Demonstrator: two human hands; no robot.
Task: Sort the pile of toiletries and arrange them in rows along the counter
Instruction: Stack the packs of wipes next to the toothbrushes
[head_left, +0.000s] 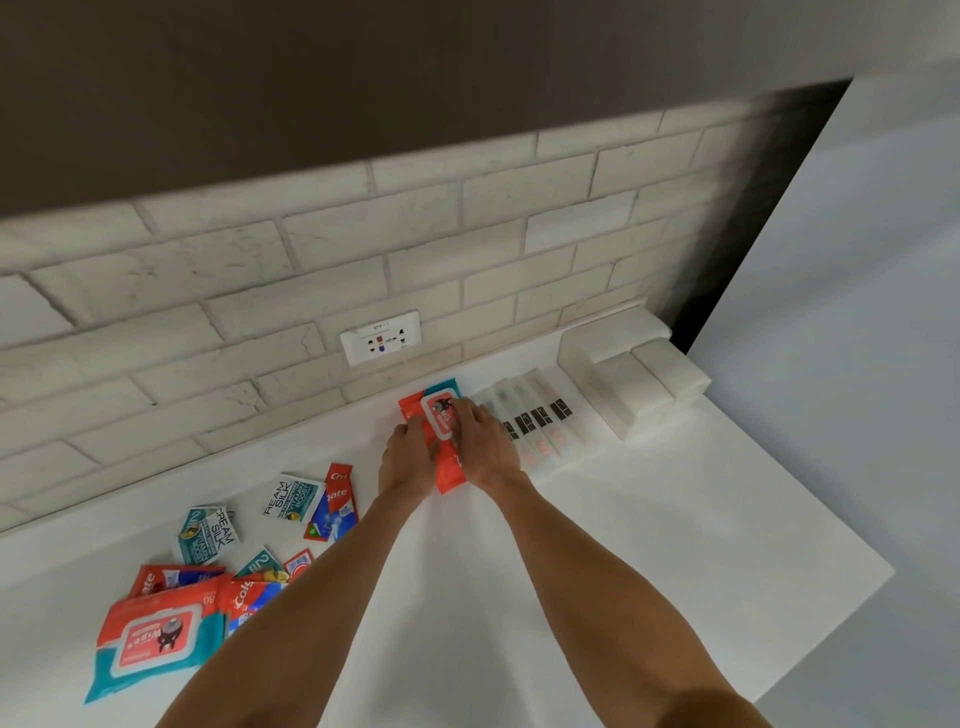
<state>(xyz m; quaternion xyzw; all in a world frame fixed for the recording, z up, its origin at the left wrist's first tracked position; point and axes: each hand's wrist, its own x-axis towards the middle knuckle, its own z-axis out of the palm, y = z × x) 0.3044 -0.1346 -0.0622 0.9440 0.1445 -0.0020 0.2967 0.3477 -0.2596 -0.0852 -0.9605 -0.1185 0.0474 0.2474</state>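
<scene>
The orange and teal soft pack of wet wipes (440, 415) lies flat on the white surface (623, 519), white flip lid facing up, at the back close to the base of the wall. Its long axis runs from the person toward the wall, leaning slightly left at the far end; the teal end points at the wall and the orange end back toward the person. Both arms reach straight out over the surface and meet on it. The left hand (408, 460) sits palm down against the pack's left edge, fingers bent onto it; the right hand (485, 444) covers the right edge, its curled fingers lying over the lid's side, so the pack is gripped between the two. Just beside the right hand is a row of toothbrushes in clear wrappers (535, 421), lying side by side and parallel to the pack, and beyond them a group of plain white cartons (634, 379) stands against the wall. To the left, well apart from the hands, a red toothpaste tube (337, 506) and a white and teal sachet (293, 496) lie together, a second sachet of the same kind (208, 532) lies farther left, and nearer the front edge a second wipes pack (150, 636) rests on a heap of more tubes and sachets. A white wall socket (381, 338) sits in the pale brick tiles (363, 249) behind.
</scene>
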